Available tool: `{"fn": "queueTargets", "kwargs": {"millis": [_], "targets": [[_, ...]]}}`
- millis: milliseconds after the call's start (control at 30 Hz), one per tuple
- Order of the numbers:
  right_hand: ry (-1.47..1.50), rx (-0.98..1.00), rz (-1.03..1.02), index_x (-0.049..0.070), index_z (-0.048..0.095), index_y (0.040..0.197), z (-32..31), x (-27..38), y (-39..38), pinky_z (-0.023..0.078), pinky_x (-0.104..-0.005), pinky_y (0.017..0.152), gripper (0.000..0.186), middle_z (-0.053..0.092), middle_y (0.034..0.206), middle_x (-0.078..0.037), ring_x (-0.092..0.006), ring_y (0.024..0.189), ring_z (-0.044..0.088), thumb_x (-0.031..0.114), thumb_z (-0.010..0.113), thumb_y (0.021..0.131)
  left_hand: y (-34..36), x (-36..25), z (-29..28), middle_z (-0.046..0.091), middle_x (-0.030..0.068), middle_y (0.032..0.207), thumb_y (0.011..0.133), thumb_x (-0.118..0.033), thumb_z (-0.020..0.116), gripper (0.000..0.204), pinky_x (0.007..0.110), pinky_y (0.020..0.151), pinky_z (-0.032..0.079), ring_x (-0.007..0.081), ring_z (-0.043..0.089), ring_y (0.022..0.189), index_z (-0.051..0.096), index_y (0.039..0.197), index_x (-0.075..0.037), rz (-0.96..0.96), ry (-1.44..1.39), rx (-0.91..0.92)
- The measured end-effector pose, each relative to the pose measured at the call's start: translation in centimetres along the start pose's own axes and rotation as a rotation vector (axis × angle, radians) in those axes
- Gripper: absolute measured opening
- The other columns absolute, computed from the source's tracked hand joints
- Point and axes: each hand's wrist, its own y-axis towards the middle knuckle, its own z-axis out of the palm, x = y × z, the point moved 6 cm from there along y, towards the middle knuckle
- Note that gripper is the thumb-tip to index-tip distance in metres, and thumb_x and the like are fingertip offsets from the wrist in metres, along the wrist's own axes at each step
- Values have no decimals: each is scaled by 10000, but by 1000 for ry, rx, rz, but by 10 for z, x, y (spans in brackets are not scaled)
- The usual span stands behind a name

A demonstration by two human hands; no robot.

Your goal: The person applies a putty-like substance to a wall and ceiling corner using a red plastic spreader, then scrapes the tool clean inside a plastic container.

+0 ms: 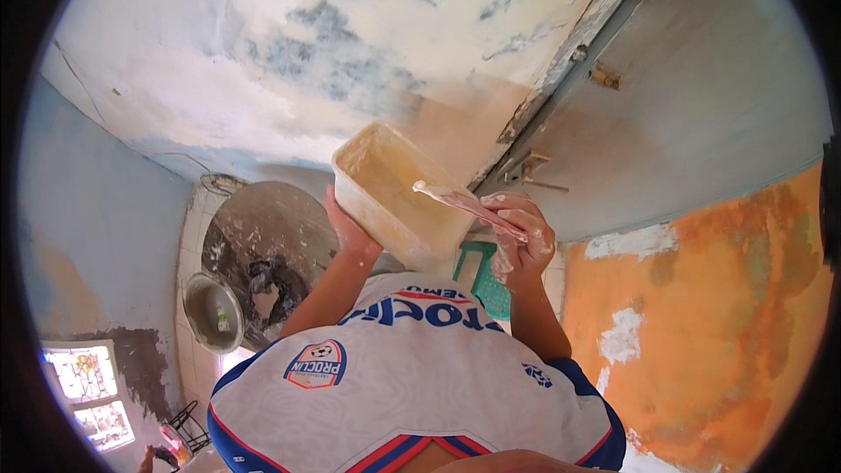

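Observation:
In front of my chest, my left hand [352, 229] grips the near left side of a cream-coloured rectangular plastic tub [372, 226]. The tub is tilted, and pale paste coats its inner walls and bottom. My right hand [523, 236], smeared with white, is closed round a thin reddish putty knife [469, 204], seen nearly edge-on. Whitish paste sits on its tip, which points left over the tub's opening. Whether the tip touches the tub, I cannot tell.
Ahead stands a patchy white wall [333, 44], beside a grey door [666, 96] with a handle [534, 171]. At lower left are a round grey tabletop [272, 219] with dark scraps [273, 285] and a metal basin [210, 314]. A green plastic stool [492, 293] stands below my right hand.

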Motion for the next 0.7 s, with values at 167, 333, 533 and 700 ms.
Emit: {"fn": "queueTargets", "kwargs": {"millis": [167,333,533,700], "targets": [[54,-43,-33,13,603,1144,-18,-3,33,587,-338,682,161,685,1066,-234,-242,864,677,42,639,990,10,12,7,541,101,1478,1007,-628,246,721,507,1131,417,345,515,1356,483,1499,-157,-65,-37,139],[65,-73,-175,5,619,1124,-27,0,78,586,-362,740,149,681,1070,-230,-284,897,684,52,641,984,15,7,16,538,104,1482,1010,-624,222,727,513,1132,417,342,512,1362,467,1514,-161,-41,-61,204],[-147,-28,-484,28,682,1035,-9,29,110,568,-413,806,234,737,1041,-192,-361,932,694,146,789,864,19,-10,8,537,117,1482,1013,-613,252,721,512,1122,444,343,534,1347,463,1513,-138,-27,-121,212],[-228,-25,-578,36,691,1026,1,35,125,576,-420,809,280,736,1054,-193,-373,933,695,151,822,806,20,-24,-11,540,116,1478,1008,-615,260,723,513,1122,442,343,532,1348,472,1505,-136,6,-120,172]]}}
